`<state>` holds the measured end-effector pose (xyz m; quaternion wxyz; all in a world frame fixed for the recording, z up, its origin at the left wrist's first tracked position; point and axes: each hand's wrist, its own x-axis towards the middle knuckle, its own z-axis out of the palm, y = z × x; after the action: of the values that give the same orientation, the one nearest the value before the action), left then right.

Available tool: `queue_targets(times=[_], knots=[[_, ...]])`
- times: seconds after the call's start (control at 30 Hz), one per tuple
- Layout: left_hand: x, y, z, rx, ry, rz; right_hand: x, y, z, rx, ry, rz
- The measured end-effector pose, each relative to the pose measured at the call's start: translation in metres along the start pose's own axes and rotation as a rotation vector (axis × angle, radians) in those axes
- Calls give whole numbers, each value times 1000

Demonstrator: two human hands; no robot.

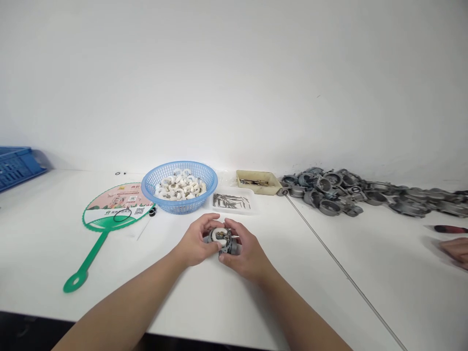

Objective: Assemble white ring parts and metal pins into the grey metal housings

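Both my hands hold a small grey metal carburetor point(228, 247) just above the white table, in front of the basket. My left hand point(199, 241) wraps its left side, with the thumb at the front. On the right, my right hand point(246, 248) curls around the body, thumb near its lower front. A white C-shaped float point(217, 235) sits on the top, beside small brass-coloured parts. The underside is hidden by my fingers.
A blue basket point(179, 209) holds many white floats. Nearby are a clear tray point(248, 210) of thin pins, a beige tray point(258, 188), grey metal castings point(329, 192), a green-handled fan point(86, 263) and a blue crate point(20, 165). Another person's hand point(455, 249) shows at right.
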<state>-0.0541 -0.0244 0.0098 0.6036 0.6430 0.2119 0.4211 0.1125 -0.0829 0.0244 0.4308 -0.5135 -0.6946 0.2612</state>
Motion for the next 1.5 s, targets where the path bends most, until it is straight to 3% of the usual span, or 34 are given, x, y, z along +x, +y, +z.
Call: queue_targets(times=[0.3, 0.57, 0.73, 0.87, 0.97, 1.1, 1.27, 1.33, 1.5], knots=[[0, -8, -3, -2, -43, 55, 4, 6, 4, 63, 12, 114], [0, -12, -6, 18, -1, 72, 3, 1, 5, 21, 40, 152], [2, -11, -7, 7, 105, 47, -1, -5, 11, -42, 173, 173], [3, -13, -8, -34, 158, -2, -10, -4, 1, -61, 273, 218], [2, -16, -8, -51, 164, -36, -17, 0, -22, -29, 362, 266], [2, -21, -8, -57, 151, -57, -31, 12, -78, -46, 506, 314], [2, -26, -7, -22, 123, -72, -54, 36, -169, -443, 794, 474], [1, -26, -6, -3, 133, -80, -65, 43, -201, -511, 853, 561], [-4, -24, -6, 9, 141, -125, -90, 58, -248, -617, 971, 736]])
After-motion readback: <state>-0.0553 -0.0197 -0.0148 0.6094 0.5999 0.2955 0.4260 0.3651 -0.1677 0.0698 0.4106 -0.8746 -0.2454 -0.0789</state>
